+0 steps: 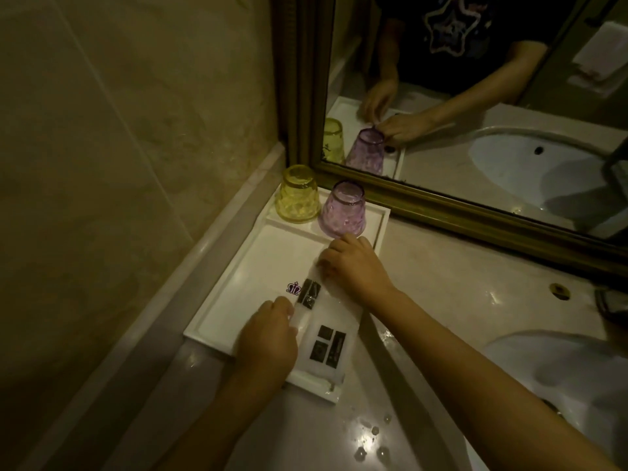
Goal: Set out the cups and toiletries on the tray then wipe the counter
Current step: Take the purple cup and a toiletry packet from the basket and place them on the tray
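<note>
A white rectangular tray (238,266) lies on the counter by the wall. At its far end a yellow cup (297,195) and a purple cup (343,212) stand upside down, side by side. A long white toiletry packet (307,295) with dark labels lies on the tray. My left hand (268,338) pinches the packet's near end and my right hand (353,266) presses its far end. Closer to me, a second white packet (328,346) with black squares rests on the tray beside my left hand.
A gold-framed mirror (441,205) stands behind the tray, reflecting the cups and my hands. A white sink basin (560,368) is sunk into the counter at right. Water drops (370,440) glisten on the counter in front of the tray. A tiled wall closes the left side.
</note>
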`<state>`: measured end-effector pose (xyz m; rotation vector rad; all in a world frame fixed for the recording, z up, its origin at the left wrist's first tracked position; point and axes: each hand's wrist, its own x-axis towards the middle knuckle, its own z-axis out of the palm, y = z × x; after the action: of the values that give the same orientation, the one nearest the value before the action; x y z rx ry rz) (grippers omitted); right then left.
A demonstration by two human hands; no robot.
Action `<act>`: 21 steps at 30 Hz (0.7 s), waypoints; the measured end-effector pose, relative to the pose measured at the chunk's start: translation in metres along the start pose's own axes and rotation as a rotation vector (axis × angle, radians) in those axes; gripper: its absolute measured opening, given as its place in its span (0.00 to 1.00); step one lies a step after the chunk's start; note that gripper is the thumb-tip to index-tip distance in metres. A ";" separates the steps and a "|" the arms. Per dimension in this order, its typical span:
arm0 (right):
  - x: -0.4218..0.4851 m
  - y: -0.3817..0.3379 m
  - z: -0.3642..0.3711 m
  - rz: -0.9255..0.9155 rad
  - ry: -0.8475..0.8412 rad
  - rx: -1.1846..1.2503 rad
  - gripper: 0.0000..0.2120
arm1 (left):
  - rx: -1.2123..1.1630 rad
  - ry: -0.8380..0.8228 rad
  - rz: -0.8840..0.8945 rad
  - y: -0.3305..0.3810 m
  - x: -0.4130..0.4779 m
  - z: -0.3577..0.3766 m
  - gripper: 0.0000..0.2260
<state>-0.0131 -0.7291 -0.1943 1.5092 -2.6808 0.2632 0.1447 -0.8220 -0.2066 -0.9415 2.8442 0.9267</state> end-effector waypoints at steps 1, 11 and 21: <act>0.002 -0.002 0.000 -0.002 0.012 -0.002 0.13 | -0.006 0.007 -0.010 -0.001 0.002 -0.001 0.11; 0.005 -0.011 0.003 0.034 0.071 0.019 0.12 | -0.056 0.056 0.009 -0.011 0.001 -0.006 0.11; -0.044 -0.007 -0.021 0.200 -0.091 0.118 0.12 | -0.027 0.116 0.455 -0.013 -0.041 0.012 0.15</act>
<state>0.0143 -0.6920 -0.1781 1.3101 -2.9409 0.3771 0.1835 -0.8018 -0.2165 -0.3566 3.2220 0.9641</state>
